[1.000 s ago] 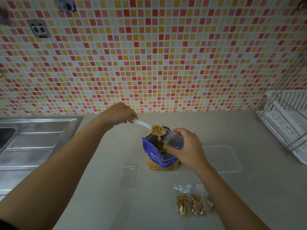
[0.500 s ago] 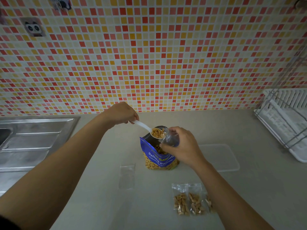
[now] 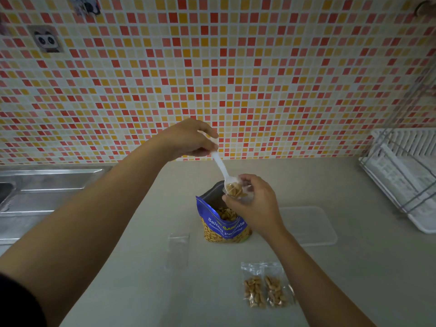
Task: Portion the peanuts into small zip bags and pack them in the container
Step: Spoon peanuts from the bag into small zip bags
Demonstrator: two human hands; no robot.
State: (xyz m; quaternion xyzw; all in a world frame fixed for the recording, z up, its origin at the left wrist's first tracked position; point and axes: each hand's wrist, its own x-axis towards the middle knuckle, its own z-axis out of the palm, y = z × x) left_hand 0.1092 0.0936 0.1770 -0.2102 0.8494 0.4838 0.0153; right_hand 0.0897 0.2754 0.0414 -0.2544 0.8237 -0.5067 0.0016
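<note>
A blue peanut bag (image 3: pixel 223 226) stands open in the middle of the counter. My left hand (image 3: pixel 188 139) grips the handle of a white plastic spoon (image 3: pixel 220 167) tilted steeply down, its bowl of peanuts inside the mouth of a small clear zip bag (image 3: pixel 240 192). My right hand (image 3: pixel 254 205) holds that zip bag open just above the peanut bag. Filled zip bags (image 3: pixel 264 289) lie side by side on the counter near me, partly behind my right forearm. An empty zip bag (image 3: pixel 178 250) lies flat left of the peanut bag. A clear flat container (image 3: pixel 309 225) sits to the right.
A steel sink and drainboard (image 3: pixel 47 197) take up the left side. A white dish rack (image 3: pixel 405 175) stands at the right against the tiled wall. Bare counter lies in front of the filled bags.
My left hand has risen and tipped the spoon from nearly level to steeply downward. The spoon's bowl has gone into the small zip bag held by my right hand.
</note>
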